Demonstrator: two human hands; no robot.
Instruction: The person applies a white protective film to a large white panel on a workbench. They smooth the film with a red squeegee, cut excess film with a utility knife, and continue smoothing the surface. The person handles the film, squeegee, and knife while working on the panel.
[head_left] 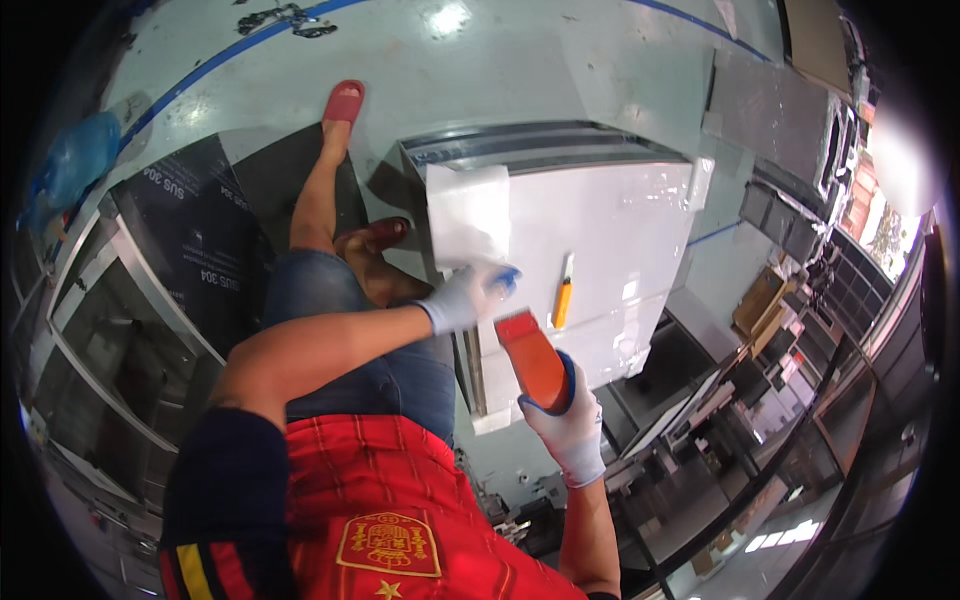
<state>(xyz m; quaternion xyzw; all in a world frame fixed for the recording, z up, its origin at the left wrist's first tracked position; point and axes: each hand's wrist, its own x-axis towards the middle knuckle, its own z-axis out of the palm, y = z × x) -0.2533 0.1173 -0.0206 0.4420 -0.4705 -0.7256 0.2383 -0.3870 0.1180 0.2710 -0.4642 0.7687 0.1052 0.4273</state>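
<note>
My left hand [470,296], in a white glove with blue on the fingers, hovers at the left edge of a large white-covered box-shaped piece [600,215]. Motion smears its fingers, so whether it grips anything does not show. Just beyond it, a white sheet [468,212] lies over the box's corner, also blurred. My right hand [572,425], gloved alike, is closed round a flat orange-red tool [535,362] with a darker red front edge. That tool is held above the near part of the box. A yellow-orange utility knife [563,300] lies on the white top, its pale tip pointing away.
Bare metal strips [550,140] run along the box's far side. Dark film-covered panels [190,220] and a metal frame [150,290] stand at the left. My leg and a red sandal [344,102] are beside the box. Cardboard [760,300] and shelving lie to the right.
</note>
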